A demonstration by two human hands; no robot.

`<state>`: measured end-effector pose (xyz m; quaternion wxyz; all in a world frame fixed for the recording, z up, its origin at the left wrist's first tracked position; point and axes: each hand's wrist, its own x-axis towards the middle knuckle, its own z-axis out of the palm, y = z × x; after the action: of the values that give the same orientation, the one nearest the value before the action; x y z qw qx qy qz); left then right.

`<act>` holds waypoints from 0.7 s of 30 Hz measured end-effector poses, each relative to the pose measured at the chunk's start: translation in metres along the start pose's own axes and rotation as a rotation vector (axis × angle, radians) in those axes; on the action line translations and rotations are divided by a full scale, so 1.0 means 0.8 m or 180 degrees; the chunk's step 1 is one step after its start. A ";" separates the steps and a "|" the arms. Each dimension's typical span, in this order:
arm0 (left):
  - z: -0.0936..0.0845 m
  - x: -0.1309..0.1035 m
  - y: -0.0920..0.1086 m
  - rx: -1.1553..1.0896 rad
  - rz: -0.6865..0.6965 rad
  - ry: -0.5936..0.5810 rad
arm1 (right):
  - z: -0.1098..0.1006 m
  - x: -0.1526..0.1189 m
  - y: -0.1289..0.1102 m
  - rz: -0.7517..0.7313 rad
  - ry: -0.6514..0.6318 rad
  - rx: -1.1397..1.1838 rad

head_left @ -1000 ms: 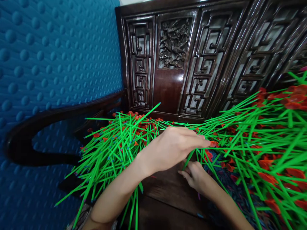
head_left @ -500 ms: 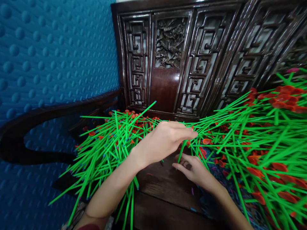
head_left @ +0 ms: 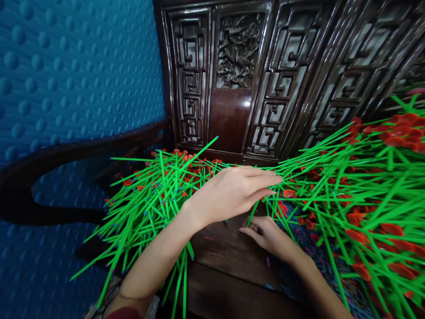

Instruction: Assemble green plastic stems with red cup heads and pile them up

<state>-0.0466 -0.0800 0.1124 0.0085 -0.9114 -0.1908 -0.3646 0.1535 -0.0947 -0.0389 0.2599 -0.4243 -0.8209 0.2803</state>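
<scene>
Above the bench [head_left: 229, 254], the right hand [head_left: 268, 235] pinches a green stick [head_left: 253, 213] low down; the left hand [head_left: 237, 192] arches just over it, its grip hidden from view. Left pile [head_left: 142, 219] and right pile [head_left: 361, 177], sticks mixed with red cups [head_left: 392, 229], flank them. Behind stands a carved panel [head_left: 230, 117].

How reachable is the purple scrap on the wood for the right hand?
Probably yes: the purple scrap lies uncovered on the wood near the right hand, though that hand seems to pinch a green stick.
</scene>
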 end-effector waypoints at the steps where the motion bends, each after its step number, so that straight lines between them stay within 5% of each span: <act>1: 0.000 0.000 0.000 0.0053 0.0000 -0.0045 | 0.000 0.000 -0.002 -0.0024 0.0036 -0.0001; 11: 0.002 0.004 0.016 -0.0337 -0.0547 -0.0476 | -0.020 -0.001 -0.079 -0.0363 0.0712 0.0449; 14: -0.014 0.004 0.021 -0.0335 -0.0553 0.0252 | -0.045 0.004 -0.119 -0.0577 0.0514 -0.0208; 18: -0.060 -0.008 0.012 0.0573 -0.0983 0.1631 | -0.084 -0.005 -0.183 -0.1260 0.1257 -0.1312; 21: -0.095 -0.031 -0.027 0.1748 -0.1519 0.1653 | -0.097 -0.026 -0.212 -0.1284 0.1374 -0.1097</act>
<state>-0.1209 -0.0805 0.1487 0.2135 -0.6839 -0.4771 -0.5090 0.1220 -0.1755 0.1279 0.4023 -0.3406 -0.8496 -0.0158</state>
